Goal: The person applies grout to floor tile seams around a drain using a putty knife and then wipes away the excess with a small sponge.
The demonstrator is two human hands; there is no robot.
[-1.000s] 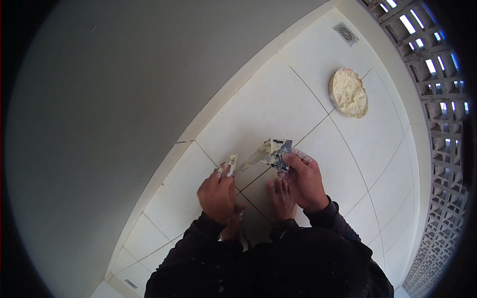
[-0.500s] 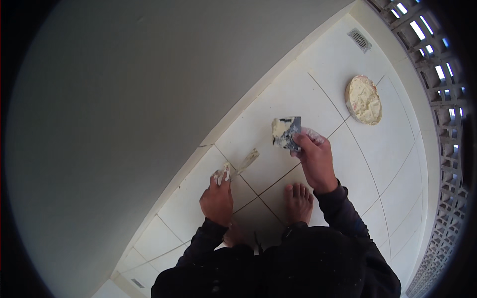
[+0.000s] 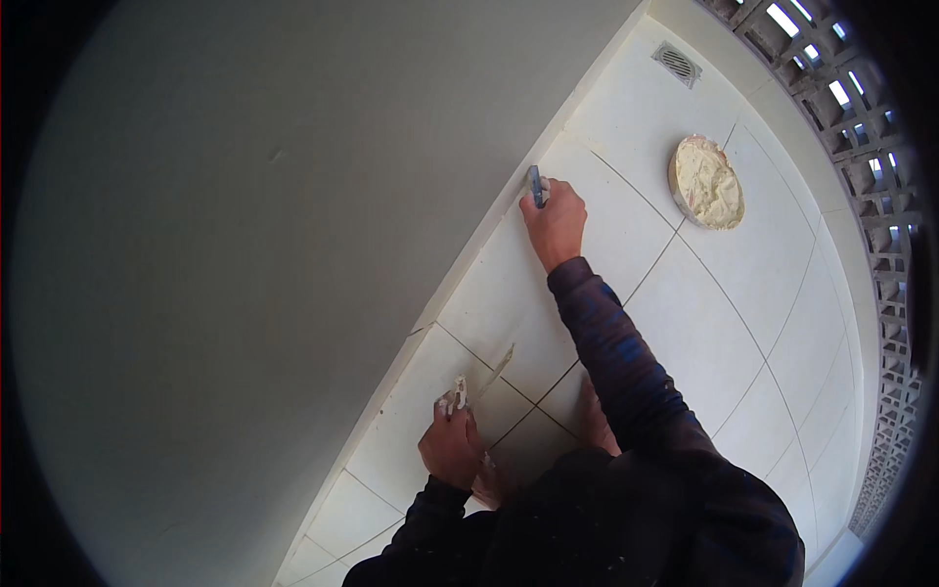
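Grey scraper [image 3: 536,186] in RH [image 3: 558,221], spatula [image 3: 502,365] in LH [image 3: 450,442]

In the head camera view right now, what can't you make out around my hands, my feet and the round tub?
All in the head view:
Handle of the putty knife: hidden by the left hand.
Broad faces of the dark spreader: turned nearly edge-on, partly covered by the right hand.
Right foot: partly behind the right sleeve.
Left foot: mostly behind the left hand and dark clothing.
Floor of the round tub: under cream paste.
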